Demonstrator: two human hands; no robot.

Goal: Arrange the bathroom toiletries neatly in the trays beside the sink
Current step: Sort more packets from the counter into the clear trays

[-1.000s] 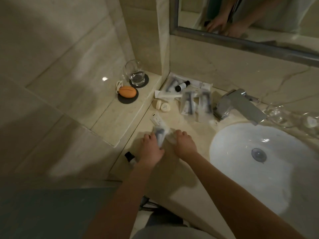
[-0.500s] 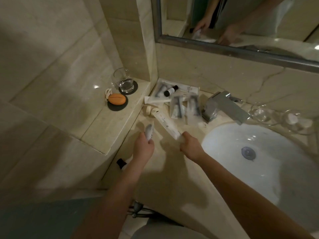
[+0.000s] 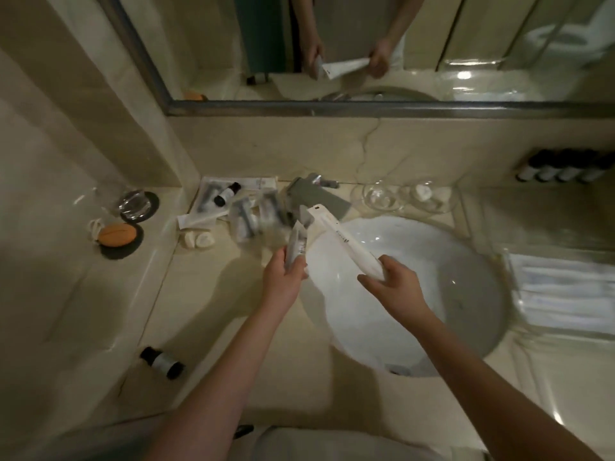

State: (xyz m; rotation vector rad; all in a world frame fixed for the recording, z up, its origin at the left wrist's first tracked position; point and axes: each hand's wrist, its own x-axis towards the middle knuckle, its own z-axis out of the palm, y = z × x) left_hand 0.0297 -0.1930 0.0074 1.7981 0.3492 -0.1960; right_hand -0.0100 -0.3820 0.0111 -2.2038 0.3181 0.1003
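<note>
My right hand [image 3: 397, 289] is curled round the near end of a long white packet [image 3: 339, 239], fingers and thumb clamped on it. The packet slants up and away from that grip, over the left rim of the white sink basin [image 3: 432, 277], and its far end lies close to the spout of the faucet [image 3: 319, 194]. My left hand [image 3: 283, 284] pinches a smaller white packet [image 3: 297, 244] with dark print. It stands up out of my fingers just left of the long one, and I cannot tell whether the two touch.

Beyond my left hand is a loose heap of clear sachets [image 3: 254, 217] on the marble counter [image 3: 206, 311]. Further back and to the left is a white tray [image 3: 203, 189] against the wall, with packets and a small dark-capped bottle [image 3: 227, 194] lying in it. Two round white soaps [image 3: 198, 241] sit on the counter in front of the tray. Well to the left of my grip, on the raised ledge, are an orange soap [image 3: 117, 235] on a dark disc and a drinking glass [image 3: 134, 201]. Nearer to me than my left hand, a second bottle [image 3: 162, 362] lies on its side near the counter's edge.
</note>
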